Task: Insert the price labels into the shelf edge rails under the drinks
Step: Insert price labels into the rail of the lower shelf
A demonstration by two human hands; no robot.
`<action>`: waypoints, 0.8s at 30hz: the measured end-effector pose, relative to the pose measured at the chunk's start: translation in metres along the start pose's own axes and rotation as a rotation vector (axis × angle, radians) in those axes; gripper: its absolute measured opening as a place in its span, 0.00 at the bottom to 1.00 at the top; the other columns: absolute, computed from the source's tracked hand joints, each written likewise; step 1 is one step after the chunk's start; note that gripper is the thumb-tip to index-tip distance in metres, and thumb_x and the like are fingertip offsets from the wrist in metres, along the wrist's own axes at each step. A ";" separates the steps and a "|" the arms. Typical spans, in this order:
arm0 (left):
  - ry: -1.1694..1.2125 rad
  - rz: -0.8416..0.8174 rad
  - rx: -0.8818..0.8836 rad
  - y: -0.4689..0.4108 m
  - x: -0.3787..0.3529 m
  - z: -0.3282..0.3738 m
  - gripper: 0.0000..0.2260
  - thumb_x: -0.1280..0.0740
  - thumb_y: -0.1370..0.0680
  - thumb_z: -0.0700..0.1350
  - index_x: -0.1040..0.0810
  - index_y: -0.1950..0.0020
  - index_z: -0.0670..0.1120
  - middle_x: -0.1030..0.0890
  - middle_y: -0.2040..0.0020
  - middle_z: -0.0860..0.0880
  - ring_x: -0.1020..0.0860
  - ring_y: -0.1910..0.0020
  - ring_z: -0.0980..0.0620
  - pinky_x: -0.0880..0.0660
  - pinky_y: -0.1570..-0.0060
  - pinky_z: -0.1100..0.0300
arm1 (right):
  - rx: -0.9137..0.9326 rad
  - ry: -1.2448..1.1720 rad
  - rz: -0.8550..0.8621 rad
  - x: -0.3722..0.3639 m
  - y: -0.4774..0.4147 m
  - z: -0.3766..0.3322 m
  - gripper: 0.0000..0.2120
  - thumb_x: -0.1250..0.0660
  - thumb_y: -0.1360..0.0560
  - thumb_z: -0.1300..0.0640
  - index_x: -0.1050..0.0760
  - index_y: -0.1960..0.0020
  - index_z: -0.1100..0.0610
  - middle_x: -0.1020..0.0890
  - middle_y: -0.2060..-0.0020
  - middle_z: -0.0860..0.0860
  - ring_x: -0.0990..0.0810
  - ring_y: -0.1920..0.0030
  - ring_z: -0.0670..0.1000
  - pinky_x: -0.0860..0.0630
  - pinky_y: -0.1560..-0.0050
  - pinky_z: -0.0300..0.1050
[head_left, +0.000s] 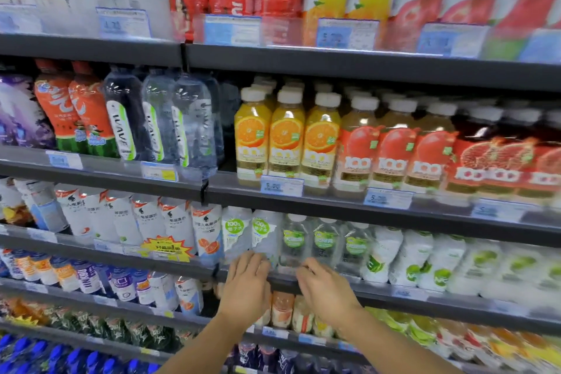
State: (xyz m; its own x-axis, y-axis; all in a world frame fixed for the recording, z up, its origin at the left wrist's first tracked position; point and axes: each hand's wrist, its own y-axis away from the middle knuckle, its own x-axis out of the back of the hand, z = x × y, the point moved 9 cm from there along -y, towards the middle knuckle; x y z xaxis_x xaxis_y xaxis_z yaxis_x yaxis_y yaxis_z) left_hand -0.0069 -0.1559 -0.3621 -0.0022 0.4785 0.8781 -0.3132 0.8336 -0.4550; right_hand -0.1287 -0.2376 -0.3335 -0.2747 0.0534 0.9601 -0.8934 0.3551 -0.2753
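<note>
My left hand (247, 285) lies with its fingers stretched up onto the clear shelf edge rail (283, 272) under the coconut water bottles (293, 241). My right hand (324, 288) is a little to the right, its bent fingertips touching the same rail. The short stretch of rail between the two hands looks pale and blurred, and I cannot make out a price label there. My hands hide whatever they hold. Blue and white price labels (281, 185) sit in the rails of the shelves above.
Dark shelves full of drinks fill the view: orange juice bottles (285, 136) above, white bottles (409, 258) to the right, small bottles (282, 310) just below my hands. A yellow promo tag (165, 249) hangs on the rail to the left.
</note>
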 end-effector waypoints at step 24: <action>0.116 -0.100 -0.326 -0.105 -0.161 0.574 0.17 0.37 0.28 0.47 0.21 0.39 0.50 0.23 0.40 0.52 0.26 0.41 0.48 0.33 0.37 0.50 | -0.382 -0.019 0.148 0.125 0.386 0.515 0.08 0.30 0.29 0.59 0.22 0.51 0.50 0.22 0.52 0.45 0.20 0.61 0.48 0.21 0.66 0.43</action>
State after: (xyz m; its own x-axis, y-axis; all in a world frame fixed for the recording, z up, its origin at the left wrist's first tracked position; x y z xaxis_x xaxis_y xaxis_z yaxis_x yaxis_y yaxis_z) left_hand -0.5185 -0.4786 -0.3714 0.1268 0.4022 0.9067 0.0130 0.9133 -0.4070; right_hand -0.6910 -0.5746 -0.3457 -0.4001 0.1142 0.9094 -0.6482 0.6662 -0.3688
